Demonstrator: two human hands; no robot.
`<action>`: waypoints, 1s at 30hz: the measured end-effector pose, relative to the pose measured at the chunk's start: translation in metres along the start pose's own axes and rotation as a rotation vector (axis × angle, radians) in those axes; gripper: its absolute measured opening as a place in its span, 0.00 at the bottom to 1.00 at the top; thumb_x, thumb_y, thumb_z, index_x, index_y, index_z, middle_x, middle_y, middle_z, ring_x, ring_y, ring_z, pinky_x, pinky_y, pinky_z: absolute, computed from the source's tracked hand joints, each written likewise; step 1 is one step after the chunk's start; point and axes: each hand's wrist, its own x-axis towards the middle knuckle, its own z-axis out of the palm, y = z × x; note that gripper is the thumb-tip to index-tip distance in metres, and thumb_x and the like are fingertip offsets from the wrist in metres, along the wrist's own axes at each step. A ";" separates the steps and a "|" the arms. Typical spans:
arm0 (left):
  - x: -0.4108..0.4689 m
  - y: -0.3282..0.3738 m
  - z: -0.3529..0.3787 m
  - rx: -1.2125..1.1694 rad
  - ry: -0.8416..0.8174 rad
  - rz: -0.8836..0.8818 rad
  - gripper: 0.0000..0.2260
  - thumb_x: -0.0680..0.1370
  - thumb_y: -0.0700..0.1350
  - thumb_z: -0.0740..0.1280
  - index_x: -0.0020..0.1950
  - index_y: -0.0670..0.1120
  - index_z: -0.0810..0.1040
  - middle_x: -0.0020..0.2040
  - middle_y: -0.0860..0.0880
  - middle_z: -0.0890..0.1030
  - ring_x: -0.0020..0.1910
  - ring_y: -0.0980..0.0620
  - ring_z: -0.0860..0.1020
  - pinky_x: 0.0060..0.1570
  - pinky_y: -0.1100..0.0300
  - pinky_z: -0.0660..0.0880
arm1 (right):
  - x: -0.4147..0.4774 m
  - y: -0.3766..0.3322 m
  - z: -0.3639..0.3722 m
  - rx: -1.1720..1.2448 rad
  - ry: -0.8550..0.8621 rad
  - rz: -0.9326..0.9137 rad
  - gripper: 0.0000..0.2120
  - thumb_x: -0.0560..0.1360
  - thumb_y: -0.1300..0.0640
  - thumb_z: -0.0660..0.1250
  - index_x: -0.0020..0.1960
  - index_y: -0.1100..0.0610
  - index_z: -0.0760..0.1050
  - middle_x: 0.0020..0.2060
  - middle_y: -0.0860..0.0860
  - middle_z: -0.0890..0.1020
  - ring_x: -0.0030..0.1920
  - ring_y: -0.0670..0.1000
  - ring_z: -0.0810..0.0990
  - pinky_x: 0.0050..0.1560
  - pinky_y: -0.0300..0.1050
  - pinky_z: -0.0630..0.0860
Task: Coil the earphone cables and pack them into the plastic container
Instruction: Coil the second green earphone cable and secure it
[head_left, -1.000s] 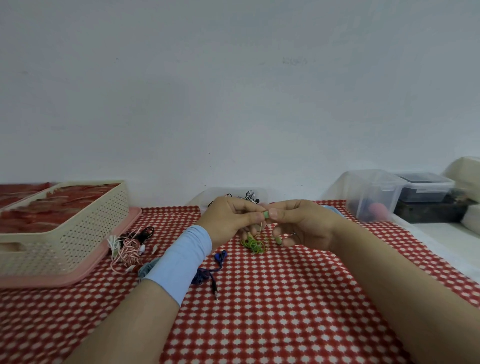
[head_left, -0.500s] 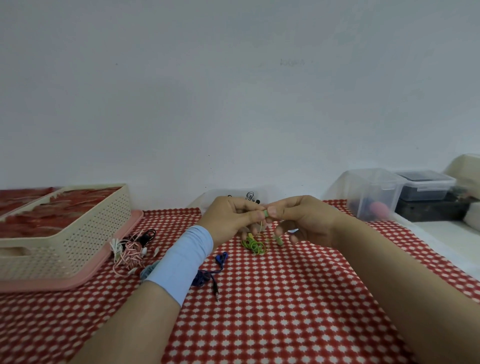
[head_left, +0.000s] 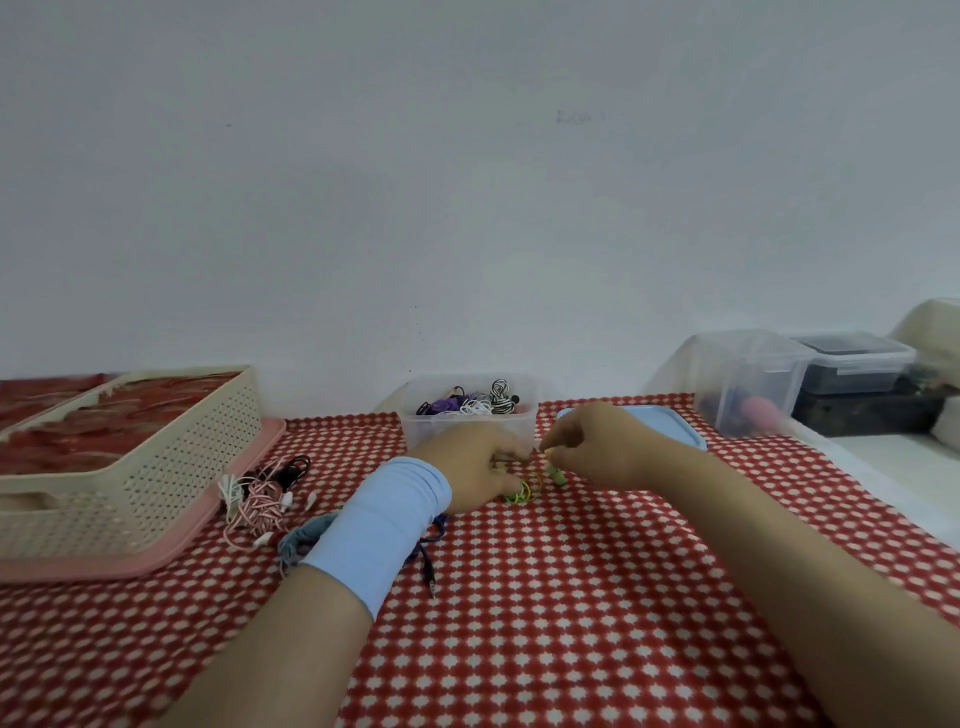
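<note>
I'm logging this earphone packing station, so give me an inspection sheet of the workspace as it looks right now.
Surface: red and white patterned tablecloth.
Job's things: clear container holding coiled earphones; blue lid beside it; green earphone cable at the hands.
Clutter: cream basket on pink tray; clear bins at right.
Grippers: left hand and right hand both pinch the green cable.
Cables: pink-white tangle; blue cable under left forearm.
Surroundings: plain white wall.
</note>
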 end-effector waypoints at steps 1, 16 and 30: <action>0.000 0.001 0.001 0.074 -0.055 -0.010 0.21 0.77 0.53 0.68 0.70 0.57 0.73 0.72 0.55 0.72 0.68 0.53 0.72 0.69 0.53 0.68 | -0.001 -0.001 0.001 -0.056 -0.027 0.000 0.12 0.78 0.57 0.66 0.59 0.49 0.83 0.49 0.46 0.83 0.42 0.43 0.79 0.46 0.39 0.77; -0.005 -0.011 -0.007 -0.047 0.020 -0.034 0.10 0.79 0.55 0.65 0.54 0.52 0.80 0.48 0.53 0.79 0.47 0.52 0.77 0.46 0.58 0.70 | -0.008 -0.007 -0.003 -0.250 -0.244 -0.064 0.10 0.76 0.53 0.71 0.57 0.46 0.84 0.43 0.38 0.79 0.45 0.42 0.77 0.48 0.37 0.73; 0.023 -0.052 -0.078 -0.130 0.332 -0.119 0.10 0.74 0.54 0.72 0.54 0.54 0.82 0.52 0.55 0.82 0.51 0.55 0.78 0.53 0.60 0.72 | 0.074 -0.063 -0.034 -0.207 0.092 -0.098 0.06 0.77 0.59 0.68 0.45 0.52 0.83 0.44 0.49 0.85 0.43 0.50 0.83 0.46 0.44 0.80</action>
